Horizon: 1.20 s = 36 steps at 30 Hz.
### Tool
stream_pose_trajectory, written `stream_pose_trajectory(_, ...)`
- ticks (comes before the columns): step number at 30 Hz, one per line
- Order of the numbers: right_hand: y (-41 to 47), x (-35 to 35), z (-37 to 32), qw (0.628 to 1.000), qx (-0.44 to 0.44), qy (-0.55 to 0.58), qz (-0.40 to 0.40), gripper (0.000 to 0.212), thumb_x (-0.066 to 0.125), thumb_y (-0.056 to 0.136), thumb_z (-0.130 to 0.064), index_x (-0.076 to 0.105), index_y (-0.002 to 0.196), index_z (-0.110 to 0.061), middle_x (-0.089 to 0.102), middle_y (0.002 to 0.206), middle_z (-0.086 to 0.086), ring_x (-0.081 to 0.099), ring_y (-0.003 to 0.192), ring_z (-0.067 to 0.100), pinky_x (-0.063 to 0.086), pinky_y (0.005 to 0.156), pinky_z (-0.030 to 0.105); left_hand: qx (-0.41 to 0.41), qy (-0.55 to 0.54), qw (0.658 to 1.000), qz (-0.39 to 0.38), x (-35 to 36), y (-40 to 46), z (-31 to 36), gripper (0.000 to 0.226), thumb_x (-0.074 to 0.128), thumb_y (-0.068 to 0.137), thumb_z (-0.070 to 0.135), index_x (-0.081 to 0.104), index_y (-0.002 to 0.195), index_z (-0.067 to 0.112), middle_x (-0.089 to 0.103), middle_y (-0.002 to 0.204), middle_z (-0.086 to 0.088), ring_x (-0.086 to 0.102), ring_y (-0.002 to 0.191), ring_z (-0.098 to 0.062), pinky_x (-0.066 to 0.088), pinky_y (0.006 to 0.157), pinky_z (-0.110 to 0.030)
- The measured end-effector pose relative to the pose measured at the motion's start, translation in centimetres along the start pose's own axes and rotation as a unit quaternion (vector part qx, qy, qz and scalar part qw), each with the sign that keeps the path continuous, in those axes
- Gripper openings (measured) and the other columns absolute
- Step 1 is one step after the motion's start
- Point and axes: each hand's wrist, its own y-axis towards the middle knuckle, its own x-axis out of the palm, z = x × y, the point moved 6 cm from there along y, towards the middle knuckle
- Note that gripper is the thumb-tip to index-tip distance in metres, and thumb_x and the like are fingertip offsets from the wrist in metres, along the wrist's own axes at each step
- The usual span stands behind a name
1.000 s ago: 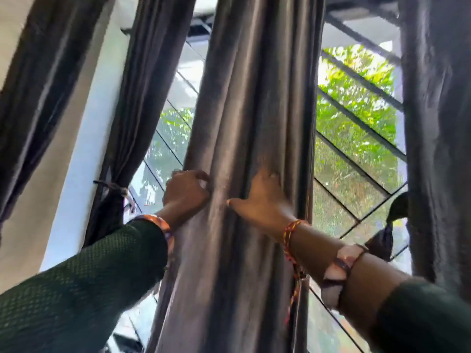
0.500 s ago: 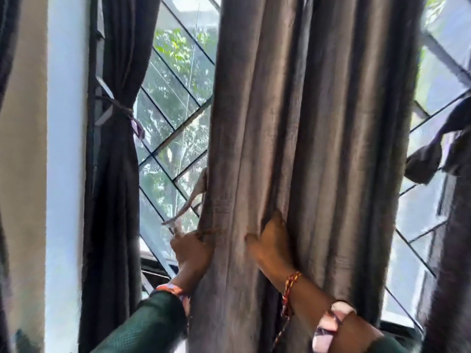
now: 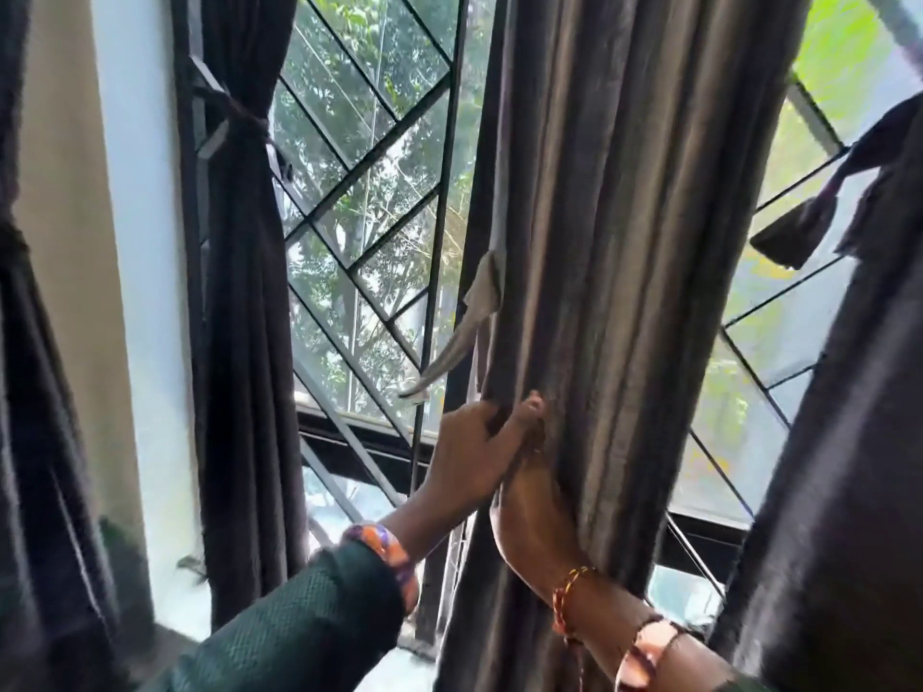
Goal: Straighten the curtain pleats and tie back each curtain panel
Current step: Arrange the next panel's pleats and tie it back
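With your left hand [image 3: 474,452] pinching the centre curtain panel [image 3: 624,292] edge and your right hand [image 3: 537,521] clasping its folds, gather pleats evenly toward the tie strip [image 3: 457,342].

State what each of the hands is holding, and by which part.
Left hand pinches the middle curtain panel's left edge; right hand grips its folds just below.

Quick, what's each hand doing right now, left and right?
Left hand: fingers curled, pinching the left edge of the middle curtain panel.
Right hand: pressed into the same panel's folds; fingers hidden, so grip cannot be told.
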Motion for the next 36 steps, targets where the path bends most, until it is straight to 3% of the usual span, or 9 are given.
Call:
stream_pose_trajectory(7,-6.1,-3.8,-2.1,0.981,-0.061,-0.152,-0.102,0.042,0.041,0.095,-0.02,0.04,0.135,-0.01,0.051,0.134,0.01,0.048,0.126,0.025,0.041,0.097,0.03,-0.063,0.052,0.996,0.031,-1.0,-4.4,3.2,0.038,0.047,0.094,0.024,0.066,0.091,-0.008,0.066,0.094,-0.029,0.061,0.092,-0.038,0.04,0.073,-0.037)
stream_pose_trajectory(9,-7.0,-6.1,-3.3,0.979,-0.104,-0.169,-0.042,0.03,0.045,0.092,-0.023,0.058,0.118,-0.015,0.063,0.118,0.008,0.058,0.112,0.028,0.048,0.088,0.034,-0.059,0.097,0.992,0.06,-2.4,-5.8,3.6,0.037,0.044,0.095,0.022,0.065,0.095,-0.009,0.064,0.098,-0.031,0.06,0.095,-0.041,0.039,0.075,-0.039)
stream_pose_trajectory(11,-8.1,-9.1,-4.2,0.969,-0.15,-0.163,0.113,0.024,0.056,0.082,-0.022,0.067,0.103,-0.016,0.071,0.093,0.009,0.067,0.086,0.032,0.053,0.072,0.033,-0.038,0.14,0.985,0.095,-4.2,-7.4,4.1,0.038,0.04,0.094,0.02,0.063,0.094,-0.01,0.063,0.098,-0.033,0.059,0.093,-0.043,0.038,0.075,-0.042)
stream_pose_trajectory(14,-8.6,-12.6,-3.6,0.96,-0.082,-0.088,0.254,0.058,0.071,0.071,-0.019,0.055,0.125,-0.009,0.067,0.103,0.018,0.059,0.095,0.038,0.05,0.078,0.04,-0.017,0.197,0.973,0.115,-6.7,-9.2,4.6,0.028,0.043,0.089,0.009,0.061,0.093,-0.011,0.063,0.093,-0.034,0.059,0.089,-0.045,0.041,0.075,-0.046)
stream_pose_trajectory(17,-7.9,-12.7,-2.2,0.98,0.085,-0.024,0.176,0.09,0.069,0.076,-0.029,0.017,0.147,-0.007,0.037,0.144,0.019,0.04,0.125,0.038,0.038,0.099,0.045,-0.029,0.238,0.965,0.106,-9.0,-10.7,4.8,0.022,0.045,0.086,0.004,0.06,0.096,-0.01,0.062,0.096,-0.032,0.059,0.092,-0.044,0.041,0.077,-0.047)
stream_pose_trajectory(20,-8.1,-12.2,-2.6,0.977,0.139,0.081,0.137,0.077,0.066,0.079,-0.031,0.025,0.141,-0.01,0.051,0.133,0.018,0.05,0.118,0.037,0.042,0.095,0.044,-0.024,0.281,0.956,0.086,-10.6,-11.8,5.1,0.023,0.041,0.092,0.007,0.057,0.103,-0.005,0.061,0.103,-0.027,0.058,0.098,-0.042,0.043,0.079,-0.045)
stream_pose_trajectory(25,-11.9,-9.8,-7.7,0.987,0.032,0.032,0.152,0.025,0.056,0.087,-0.019,0.052,0.11,-0.009,0.065,0.104,0.02,0.062,0.095,0.04,0.048,0.074,0.042,-0.004,0.303,0.95,0.068,-11.4,-12.8,5.2,0.021,0.038,0.095,0.011,0.053,0.106,0.003,0.059,0.105,-0.019,0.059,0.098,-0.04,0.045,0.076,-0.043)
stream_pose_trajectory(30,-13.2,-3.7,-9.1,0.996,-0.007,-0.086,0.033,0.037,0.043,0.094,-0.016,0.042,0.13,-0.01,0.058,0.114,0.017,0.059,0.105,0.036,0.048,0.08,0.04,-0.014,0.266,0.963,0.049,-10.9,-12.9,4.9,0.024,0.035,0.093,0.008,0.051,0.11,0.002,0.055,0.11,-0.022,0.056,0.102,-0.042,0.043,0.081,-0.045)
stream_pose_trajectory(36,-13.9,0.5,-9.6,0.999,-0.024,-0.001,0.042,0.034,0.049,0.088,-0.011,0.051,0.122,-0.008,0.065,0.101,0.017,0.063,0.086,0.039,0.052,0.073,0.048,0.017,0.22,0.974,0.042,-11.1,-11.6,3.4,0.02,0.042,0.095,0.015,0.055,0.102,0.003,0.06,0.1,-0.022,0.058,0.095,-0.042,0.046,0.078,-0.045)
